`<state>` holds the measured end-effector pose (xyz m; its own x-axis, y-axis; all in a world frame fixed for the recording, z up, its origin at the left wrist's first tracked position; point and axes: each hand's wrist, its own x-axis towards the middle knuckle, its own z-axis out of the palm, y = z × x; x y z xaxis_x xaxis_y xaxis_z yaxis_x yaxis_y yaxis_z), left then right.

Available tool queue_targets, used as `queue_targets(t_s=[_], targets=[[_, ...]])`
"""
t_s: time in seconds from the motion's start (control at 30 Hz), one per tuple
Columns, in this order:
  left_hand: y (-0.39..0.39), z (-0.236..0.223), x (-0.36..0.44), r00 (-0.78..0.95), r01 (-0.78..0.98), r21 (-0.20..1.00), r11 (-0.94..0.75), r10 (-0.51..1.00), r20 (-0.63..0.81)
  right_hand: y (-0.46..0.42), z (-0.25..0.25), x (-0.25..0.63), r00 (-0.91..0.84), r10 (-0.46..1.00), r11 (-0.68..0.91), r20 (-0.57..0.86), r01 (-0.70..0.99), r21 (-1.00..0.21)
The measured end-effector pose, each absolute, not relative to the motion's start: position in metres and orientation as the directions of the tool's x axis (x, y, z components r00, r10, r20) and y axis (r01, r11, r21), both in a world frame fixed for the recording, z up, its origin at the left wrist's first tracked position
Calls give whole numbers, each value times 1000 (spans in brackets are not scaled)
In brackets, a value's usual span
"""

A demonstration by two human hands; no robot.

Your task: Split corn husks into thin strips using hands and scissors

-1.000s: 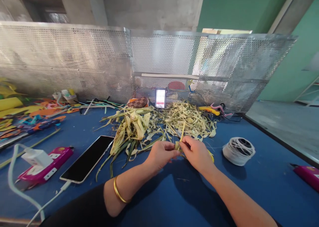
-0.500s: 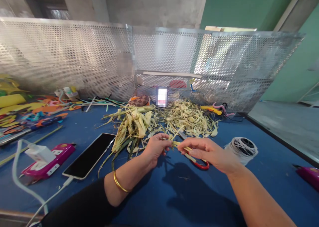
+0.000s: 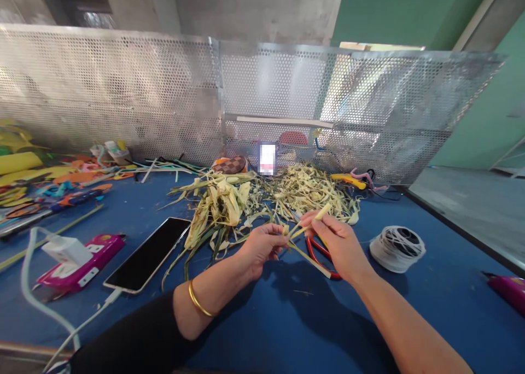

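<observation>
Pale yellow-green corn husk strips (image 3: 310, 257) stretch between my two hands above the blue table. My left hand (image 3: 264, 245) pinches them where they cross, fingers closed. A strip end pokes up past the thumb of my right hand (image 3: 334, 237), which is closed on it. One loose strip slants down to the right. Red-handled scissors (image 3: 318, 247) lie beneath the strips, partly covered by my right hand. Just beyond my hands are a clump of whole husks (image 3: 225, 202) and a heap of shredded husk (image 3: 318, 191).
To the left lie a phone (image 3: 147, 256) on a white cable and a magenta power strip (image 3: 92, 262) with a charger. A spool of white string (image 3: 397, 248) stands at right. Behind runs a perforated metal screen (image 3: 164, 95). Colourful scraps (image 3: 69, 182) cover the far left.
My right hand has moved up and inward and now grips an upright strip end. One strip hangs loose over the scissors. My left hand stays nearly in place.
</observation>
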<state>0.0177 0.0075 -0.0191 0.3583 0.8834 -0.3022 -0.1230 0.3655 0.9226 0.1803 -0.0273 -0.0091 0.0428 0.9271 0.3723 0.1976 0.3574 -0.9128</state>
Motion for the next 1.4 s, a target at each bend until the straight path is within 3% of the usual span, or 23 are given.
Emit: queue_targets(t_s=[0.13, 0.3, 0.6, 0.87, 0.97, 1.1, 1.3, 1.4], targets=[[7, -21, 18, 364, -97, 927, 362, 880, -305, -28, -10, 178, 31, 968, 229, 248, 286, -930], [7, -20, 19, 346, -120, 924, 363, 888, -304, -27, -14, 179, -10, 960, 231, 282, 601, -766], [8, -21, 18, 339, -135, 924, 358, 893, -297, -29, -8, 181, -65, 970, 212, 235, 701, -681], [5, -20, 20, 347, -16, 969, 247, 910, -227, -27, -13, 182, -149, 927, 331, 344, 756, -565], [4, -21, 21, 353, -1, 970, 243, 908, -227, -26, -17, 180, -129, 934, 313, 334, 747, -586], [3, -24, 21, 427, 43, 958, 283, 862, -274, -26, -18, 177, -103, 963, 255, 251, 655, -711], [-1, -21, 20, 567, 192, 957, 216, 772, -288, -27, -14, 177, -109, 962, 253, 249, 695, -673], [-3, -18, 20, 591, 222, 950, 217, 745, -309, -26, -15, 178, -73, 982, 184, 174, 593, -784]])
